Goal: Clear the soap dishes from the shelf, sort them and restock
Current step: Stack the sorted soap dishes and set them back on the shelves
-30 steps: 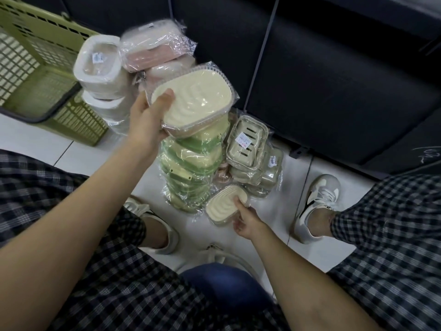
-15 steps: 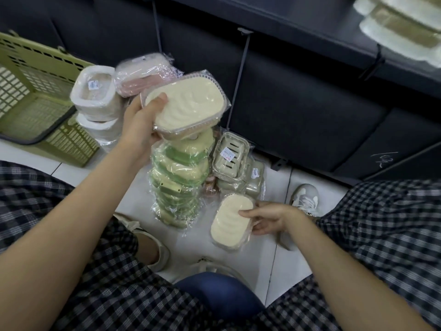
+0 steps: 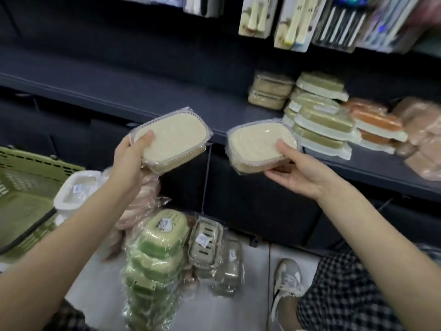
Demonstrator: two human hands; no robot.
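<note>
My left hand [image 3: 130,163] grips a cream soap dish [image 3: 174,137] wrapped in clear plastic, thumb on its top. My right hand [image 3: 297,170] holds a second cream wrapped soap dish [image 3: 257,142] from below, thumb on its rim. Both dishes are raised side by side in front of the dark shelf [image 3: 148,96]. On the floor below stand a stack of green soap dishes [image 3: 155,256], clear slotted soap dishes [image 3: 206,242], pink wrapped dishes [image 3: 143,204] and white dishes [image 3: 76,189].
A green basket [image 3: 26,194] stands on the floor at left. On the shelf's right part lie stacks of olive-and-white dishes [image 3: 319,120], orange dishes [image 3: 377,125] and pinkish packs [image 3: 424,139]. Carded goods [image 3: 293,20] hang above. My shoe [image 3: 286,283] is by the shelf base.
My right hand lifted the second cream dish off the floor up to shelf height. My left hand raised its dish too, and my view tilted up to the shelf.
</note>
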